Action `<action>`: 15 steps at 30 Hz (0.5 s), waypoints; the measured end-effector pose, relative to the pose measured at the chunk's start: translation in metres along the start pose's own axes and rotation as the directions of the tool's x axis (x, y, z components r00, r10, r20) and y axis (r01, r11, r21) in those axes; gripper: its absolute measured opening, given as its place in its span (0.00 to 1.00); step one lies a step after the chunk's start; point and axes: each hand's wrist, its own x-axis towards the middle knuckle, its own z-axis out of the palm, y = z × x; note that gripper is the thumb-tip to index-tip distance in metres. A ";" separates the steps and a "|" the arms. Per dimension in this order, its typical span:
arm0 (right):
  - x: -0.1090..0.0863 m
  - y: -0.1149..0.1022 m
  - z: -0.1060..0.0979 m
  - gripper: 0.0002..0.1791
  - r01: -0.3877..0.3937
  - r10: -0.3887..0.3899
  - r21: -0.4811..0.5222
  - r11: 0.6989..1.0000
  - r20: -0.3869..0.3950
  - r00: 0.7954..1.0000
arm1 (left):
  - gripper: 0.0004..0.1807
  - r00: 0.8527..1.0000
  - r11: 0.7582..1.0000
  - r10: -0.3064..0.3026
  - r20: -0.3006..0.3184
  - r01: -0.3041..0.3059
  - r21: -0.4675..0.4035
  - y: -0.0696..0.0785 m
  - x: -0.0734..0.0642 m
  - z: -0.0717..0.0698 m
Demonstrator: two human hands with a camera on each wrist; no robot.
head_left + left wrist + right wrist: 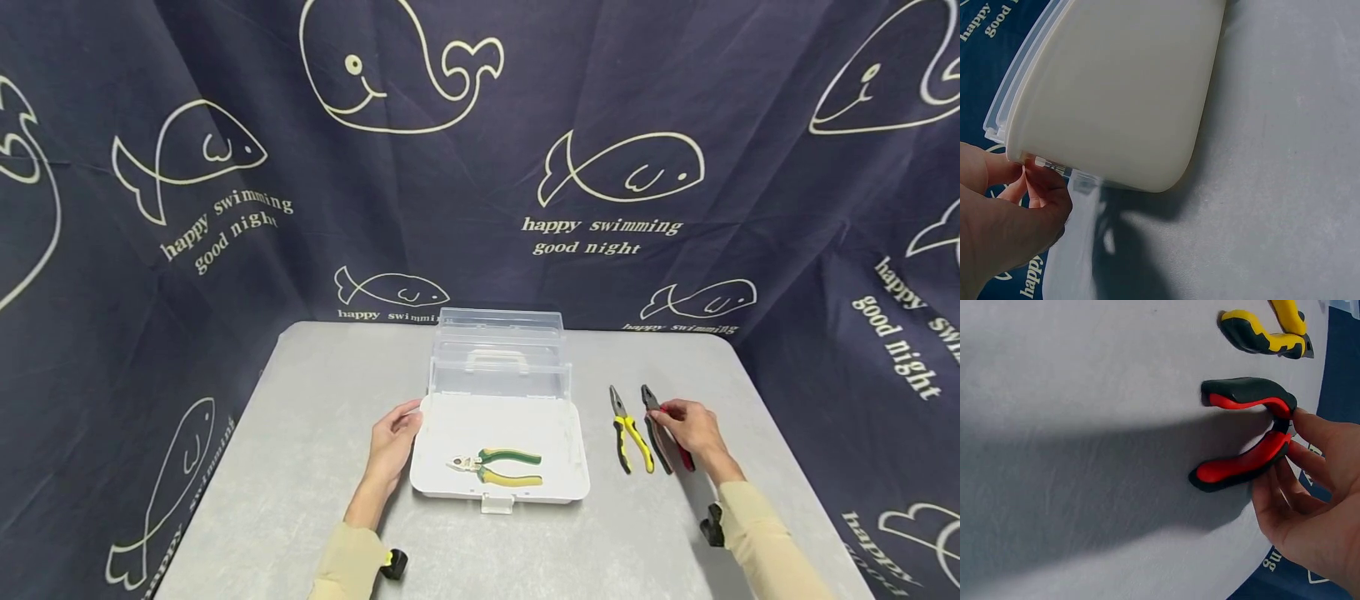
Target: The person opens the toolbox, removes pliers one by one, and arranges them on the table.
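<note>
In the head view a white toolbox (498, 492) stands with its clear lid raised at the back. Green-and-yellow pliers (512, 456) lie inside it, jaws to the left. My left hand (392, 442) pinches the box's left rim toward the back; the left wrist view has the fingertips (1044, 181) at that edge. To the right of the box, my right hand (690, 427) holds red-and-black pliers (1244, 462) near the pivot, between thumb and fingers. Their handles are spread and point toward the near side. Just left of them lie yellow-and-black long-nose pliers (632, 433).
The grey table (322, 400) has rounded back corners. A dark blue curtain (480, 183) printed with fish and whales hangs behind it and along both sides. The raised clear lid (498, 333), with its white handle (497, 360), reaches close to the table's back edge.
</note>
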 end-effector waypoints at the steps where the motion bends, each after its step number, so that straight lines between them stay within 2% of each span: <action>1: -0.001 0.000 0.000 0.20 0.003 -0.003 -0.003 1.000 0.003 1.000 | 0.19 1.000 1.000 -0.002 0.002 0.002 -0.001 0.000 0.000 0.000; 4: -0.003 0.000 -0.001 0.19 0.007 -0.007 -0.008 1.000 0.016 1.000 | 0.19 1.000 1.000 -0.012 0.002 0.012 -0.002 0.000 0.001 0.001; 7: -0.005 -0.002 -0.002 0.18 0.018 -0.018 -0.008 1.000 0.021 1.000 | 0.19 1.000 1.000 -0.029 -0.005 0.029 0.003 -0.008 0.006 0.001; 12: -0.009 -0.005 -0.001 0.18 0.029 -0.029 0.004 1.000 -0.019 0.999 | 0.19 0.999 1.000 -0.024 -0.021 0.024 0.005 -0.030 0.019 0.000; 15: -0.012 -0.007 0.000 0.19 0.029 -0.028 0.013 1.000 -0.048 0.998 | 0.19 0.999 1.000 -0.028 -0.018 0.028 0.003 -0.029 0.018 0.000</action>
